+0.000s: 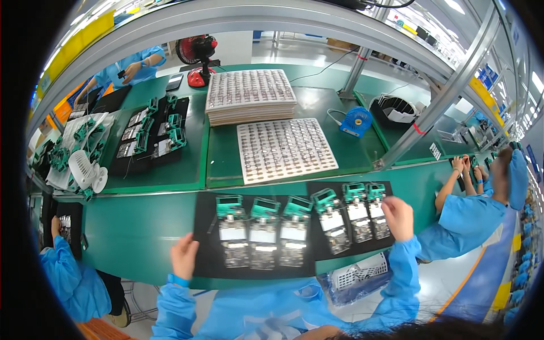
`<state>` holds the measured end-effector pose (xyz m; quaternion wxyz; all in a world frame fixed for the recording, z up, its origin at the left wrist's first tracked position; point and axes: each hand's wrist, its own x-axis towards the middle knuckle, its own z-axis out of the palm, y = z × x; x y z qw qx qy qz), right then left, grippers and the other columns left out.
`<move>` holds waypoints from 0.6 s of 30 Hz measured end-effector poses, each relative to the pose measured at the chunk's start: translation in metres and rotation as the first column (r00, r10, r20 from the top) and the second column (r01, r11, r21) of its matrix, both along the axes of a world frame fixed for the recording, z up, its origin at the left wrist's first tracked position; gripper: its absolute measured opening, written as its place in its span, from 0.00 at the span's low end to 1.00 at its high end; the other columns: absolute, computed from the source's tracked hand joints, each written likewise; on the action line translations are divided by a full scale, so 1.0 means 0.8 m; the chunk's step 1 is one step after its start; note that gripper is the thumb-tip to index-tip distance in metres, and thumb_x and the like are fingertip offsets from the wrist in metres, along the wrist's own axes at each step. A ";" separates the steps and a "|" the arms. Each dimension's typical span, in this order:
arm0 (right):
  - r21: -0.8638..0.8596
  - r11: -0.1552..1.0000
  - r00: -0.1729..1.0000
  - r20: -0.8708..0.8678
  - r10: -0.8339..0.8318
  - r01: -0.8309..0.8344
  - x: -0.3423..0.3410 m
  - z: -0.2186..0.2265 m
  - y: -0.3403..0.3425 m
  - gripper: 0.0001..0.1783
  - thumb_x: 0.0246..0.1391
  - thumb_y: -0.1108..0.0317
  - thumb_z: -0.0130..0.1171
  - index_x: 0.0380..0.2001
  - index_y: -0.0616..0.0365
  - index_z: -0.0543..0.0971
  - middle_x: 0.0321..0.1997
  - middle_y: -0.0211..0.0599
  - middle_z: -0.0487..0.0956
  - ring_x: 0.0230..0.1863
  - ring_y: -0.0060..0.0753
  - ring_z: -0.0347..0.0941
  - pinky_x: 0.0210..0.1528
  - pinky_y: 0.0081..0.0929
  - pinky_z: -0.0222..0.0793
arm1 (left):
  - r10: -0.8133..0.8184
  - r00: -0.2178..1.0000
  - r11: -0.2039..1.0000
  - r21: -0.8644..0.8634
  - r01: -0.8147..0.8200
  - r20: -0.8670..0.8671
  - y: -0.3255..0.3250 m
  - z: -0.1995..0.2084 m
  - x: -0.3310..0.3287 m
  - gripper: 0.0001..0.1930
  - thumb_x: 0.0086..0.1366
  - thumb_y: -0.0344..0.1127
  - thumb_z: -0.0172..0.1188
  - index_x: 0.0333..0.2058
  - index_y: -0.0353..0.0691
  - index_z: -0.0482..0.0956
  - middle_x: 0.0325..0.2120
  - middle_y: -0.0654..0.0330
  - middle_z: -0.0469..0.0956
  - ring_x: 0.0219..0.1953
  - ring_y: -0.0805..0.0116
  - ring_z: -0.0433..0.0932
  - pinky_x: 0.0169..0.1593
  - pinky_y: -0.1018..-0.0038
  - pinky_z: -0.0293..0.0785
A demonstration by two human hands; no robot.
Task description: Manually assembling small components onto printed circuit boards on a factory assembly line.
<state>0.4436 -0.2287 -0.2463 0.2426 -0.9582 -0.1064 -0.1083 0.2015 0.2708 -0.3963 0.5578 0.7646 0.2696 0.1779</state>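
Note:
Two black mats lie side by side before me on the green bench, each bearing three circuit boards with green clip-like frames at their far ends. My left hand (185, 256) is closed at the outer edge of the left black mat (207, 255), which looks smeared by motion. At the far right corner of the right black mat (371, 245), my right hand (400, 219) is curled with its fingers together. Its fingertips are next to the outermost circuit board (379, 218) and its green frame (375, 191); what they pinch is hidden.
Beyond the bench edge are a white component tray (286, 148), a tray stack (252, 90), a blue fan (357, 121) and another board-laden mat (144, 164). A metal post (442, 90) rises at right. Co-workers sit on both sides; a white basket (358, 272) is below.

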 end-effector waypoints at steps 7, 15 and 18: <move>-0.090 0.966 0.960 0.126 0.251 -0.241 0.208 -0.052 0.150 0.10 0.53 0.59 0.57 0.31 0.52 0.81 0.34 0.41 0.78 0.37 0.51 0.76 0.38 0.45 0.72 | -0.101 0.968 0.908 -0.377 0.184 0.228 -0.146 -0.003 0.093 0.27 0.63 0.23 0.56 0.61 0.31 0.63 0.54 0.51 0.71 0.56 0.66 0.70 0.59 0.71 0.64; -0.570 0.822 0.996 0.077 0.033 0.017 0.277 -0.118 0.237 0.07 0.49 0.68 0.58 0.30 0.54 0.83 0.36 0.43 0.80 0.38 0.44 0.81 0.36 0.39 0.77 | -0.093 0.969 0.874 -0.448 0.189 0.227 -0.155 -0.013 0.081 0.27 0.63 0.23 0.57 0.61 0.33 0.64 0.55 0.51 0.69 0.55 0.66 0.70 0.59 0.71 0.65; -0.585 0.811 0.999 0.033 0.019 0.004 0.273 -0.116 0.251 0.07 0.47 0.69 0.59 0.31 0.53 0.83 0.37 0.43 0.80 0.38 0.45 0.81 0.36 0.39 0.77 | -0.259 0.966 0.901 -0.367 0.233 -0.024 -0.123 0.014 0.074 0.26 0.61 0.23 0.58 0.59 0.36 0.66 0.51 0.51 0.71 0.49 0.65 0.75 0.55 0.71 0.71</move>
